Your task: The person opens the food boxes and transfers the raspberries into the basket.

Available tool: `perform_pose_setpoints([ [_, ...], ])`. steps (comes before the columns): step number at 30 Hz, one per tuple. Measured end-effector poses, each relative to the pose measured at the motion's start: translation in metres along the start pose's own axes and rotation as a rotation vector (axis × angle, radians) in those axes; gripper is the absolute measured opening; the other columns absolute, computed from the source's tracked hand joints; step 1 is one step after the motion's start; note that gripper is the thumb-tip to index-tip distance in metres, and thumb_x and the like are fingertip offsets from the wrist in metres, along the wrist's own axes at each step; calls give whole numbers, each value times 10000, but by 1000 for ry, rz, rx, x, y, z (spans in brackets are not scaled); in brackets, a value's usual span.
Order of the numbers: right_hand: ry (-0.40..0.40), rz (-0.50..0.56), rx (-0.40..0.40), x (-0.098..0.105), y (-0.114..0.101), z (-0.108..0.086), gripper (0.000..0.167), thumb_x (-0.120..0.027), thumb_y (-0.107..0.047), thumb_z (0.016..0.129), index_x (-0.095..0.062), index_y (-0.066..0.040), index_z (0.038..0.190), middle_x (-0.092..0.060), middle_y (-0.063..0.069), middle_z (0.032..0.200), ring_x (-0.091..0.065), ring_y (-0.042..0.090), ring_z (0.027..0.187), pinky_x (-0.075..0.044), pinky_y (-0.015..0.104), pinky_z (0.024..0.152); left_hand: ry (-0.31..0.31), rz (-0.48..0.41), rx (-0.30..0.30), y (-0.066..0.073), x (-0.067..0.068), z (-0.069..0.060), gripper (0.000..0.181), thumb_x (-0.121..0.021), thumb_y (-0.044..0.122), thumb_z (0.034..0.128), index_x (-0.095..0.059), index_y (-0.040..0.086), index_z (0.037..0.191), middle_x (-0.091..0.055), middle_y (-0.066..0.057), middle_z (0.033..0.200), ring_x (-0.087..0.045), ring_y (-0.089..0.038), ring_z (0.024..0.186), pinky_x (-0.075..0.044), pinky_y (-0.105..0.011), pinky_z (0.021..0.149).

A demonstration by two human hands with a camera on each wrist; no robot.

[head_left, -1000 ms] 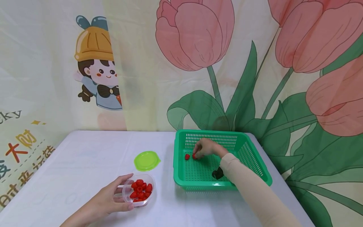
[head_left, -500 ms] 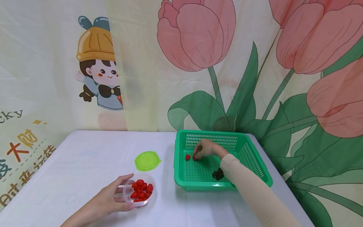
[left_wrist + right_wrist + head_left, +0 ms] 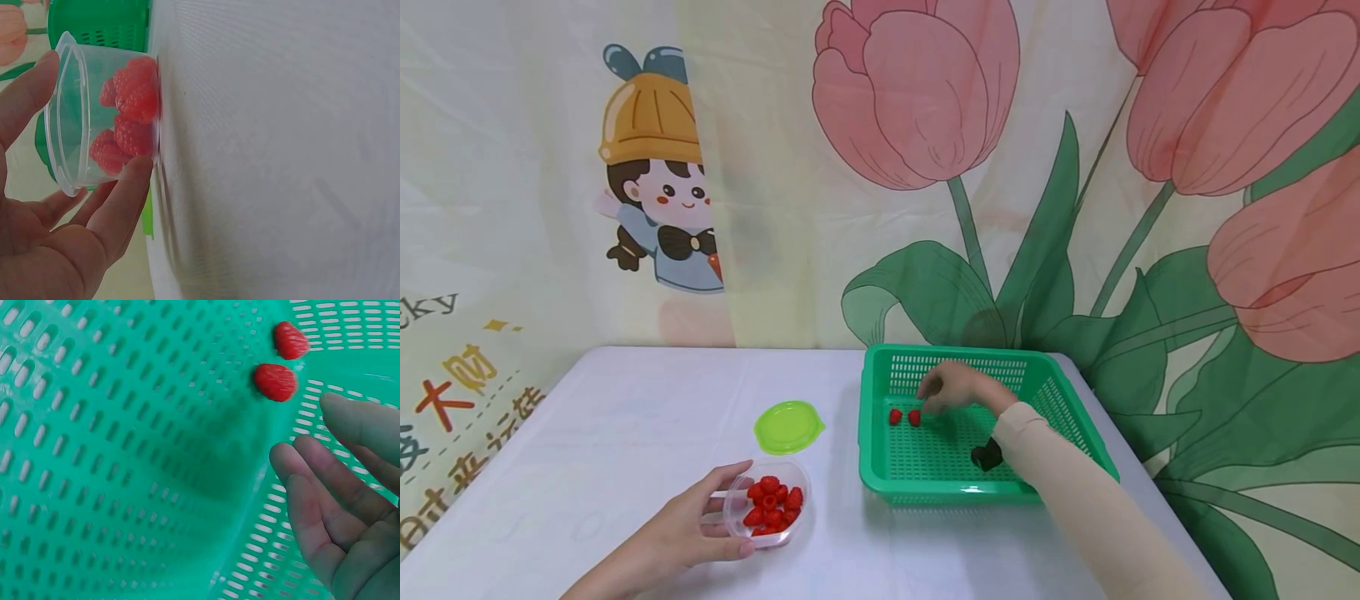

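My left hand [image 3: 696, 521] [image 3: 69, 231] grips a clear round tub [image 3: 805, 508] [image 3: 78, 112] that holds several red raspberries [image 3: 770, 500] [image 3: 134, 100], thumb on one side and fingers on the other. Inside the green basket [image 3: 872, 454] [image 3: 144, 456], two raspberries [image 3: 914, 417] [image 3: 275, 382] lie side by side on the floor at the left. Just right of them hovers my right hand [image 3: 957, 387] [image 3: 344, 500], its fingers loosely bent with nothing between them. The left wrist view shows berries resting against the tub's bottom.
A lime-green lid [image 3: 789, 427] lies on the white table [image 3: 647, 417] behind the tub, left of the basket. A black object [image 3: 987, 455] is at my right wrist, over the basket. Behind the table hangs a printed cloth [image 3: 775, 208] with tulips and a cartoon figure.
My right hand has let go of the raspberry and moved slightly right, away from it. That berry now lies next to the other one. The left hand and tub have stayed put.
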State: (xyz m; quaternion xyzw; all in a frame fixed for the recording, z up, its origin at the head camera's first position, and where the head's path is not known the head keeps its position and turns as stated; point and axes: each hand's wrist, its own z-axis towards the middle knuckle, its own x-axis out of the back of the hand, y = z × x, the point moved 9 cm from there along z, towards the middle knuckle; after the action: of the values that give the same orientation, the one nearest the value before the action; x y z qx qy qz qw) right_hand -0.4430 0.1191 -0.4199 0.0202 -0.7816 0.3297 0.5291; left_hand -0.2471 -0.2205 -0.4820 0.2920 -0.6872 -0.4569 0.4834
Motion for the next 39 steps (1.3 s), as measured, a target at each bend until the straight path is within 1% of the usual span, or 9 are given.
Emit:
perform_pose_setpoints([
  [6, 37, -15, 78, 17, -18, -12, 245, -756, -171, 997, -765, -76, 1222, -747, 23, 1164, -676, 188, 1075, -597, 395, 930, 7, 9, 10, 0, 1, 0, 1032, -922, 223, 846, -289, 92, 1650, -445, -255, 1574, -536, -458, 1356, -624, -359, 949],
  [12, 57, 7, 186, 28, -53, -30, 221, -756, -206, 1001, -764, -143, 1213, -747, 3, 1190, -685, 207, 1134, -595, 362, 944, 12, 8, 10, 1, 2, -1, 1022, -923, 236, 844, -302, 113, 1646, -437, -247, 1584, -538, -447, 1358, -621, -334, 951],
  [15, 67, 36, 242, 31, -73, -38, 225, -764, -196, 996, -764, -135, 1212, -753, -11, 1181, -705, 208, 1129, -600, 329, 942, 12, 4, -3, 2, 2, -2, 1025, -921, 229, 847, -294, 97, 1648, -437, -264, 1579, -549, -447, 1344, -622, -336, 946],
  [18, 79, 67, 276, 30, -92, -49, 239, -759, -160, 994, -757, -109, 1228, -752, -2, 1190, -721, 202, 1108, -604, 313, 942, 15, 3, 4, 1, 2, -2, 1029, -925, 231, 842, -297, 103, 1647, -442, -255, 1577, -550, -437, 1344, -622, -344, 948],
  [23, 80, 128, 275, 22, -116, -64, 300, -753, -172, 994, -733, -111, 1287, -739, -1, 1235, -760, 134, 1004, -603, 301, 931, 14, 4, 1, 2, 2, -2, 1020, -925, 229, 841, -305, 105, 1642, -447, -248, 1574, -548, -431, 1345, -621, -320, 944],
  [27, 67, 171, 290, 12, -132, -69, 351, -759, -192, 988, -714, -73, 1315, -728, 73, 1273, -767, 113, 934, -614, 285, 874, 7, -6, -15, 3, 2, -2, 1007, -917, 220, 850, -306, 97, 1641, -442, -260, 1574, -576, -430, 1322, -620, -286, 925],
  [29, 70, 165, 305, 6, -140, -70, 349, -760, -183, 988, -715, -72, 1315, -729, 86, 1272, -759, 99, 922, -614, 262, 855, 7, -9, -14, 3, 2, -1, 1006, -918, 218, 848, -310, 101, 1641, -440, -263, 1576, -590, -426, 1312, -622, -291, 922],
  [35, 82, 171, 306, -11, -155, -69, 329, -771, -169, 982, -732, -138, 1307, -735, -4, 1204, -749, 71, 910, -604, 224, 860, 9, -12, -2, 1, 1, -1, 1003, -919, 214, 845, -316, 111, 1640, -437, -255, 1579, -601, -409, 1300, -628, -314, 920],
  [39, 78, 208, 293, -23, -162, -67, 350, -787, -188, 976, -726, -151, 1318, -725, -11, 1209, -746, 48, 881, -608, 221, 832, 9, -9, -3, 1, 1, -1, 1000, -917, 213, 847, -315, 114, 1640, -439, -252, 1579, -605, -402, 1297, -626, -308, 920],
])
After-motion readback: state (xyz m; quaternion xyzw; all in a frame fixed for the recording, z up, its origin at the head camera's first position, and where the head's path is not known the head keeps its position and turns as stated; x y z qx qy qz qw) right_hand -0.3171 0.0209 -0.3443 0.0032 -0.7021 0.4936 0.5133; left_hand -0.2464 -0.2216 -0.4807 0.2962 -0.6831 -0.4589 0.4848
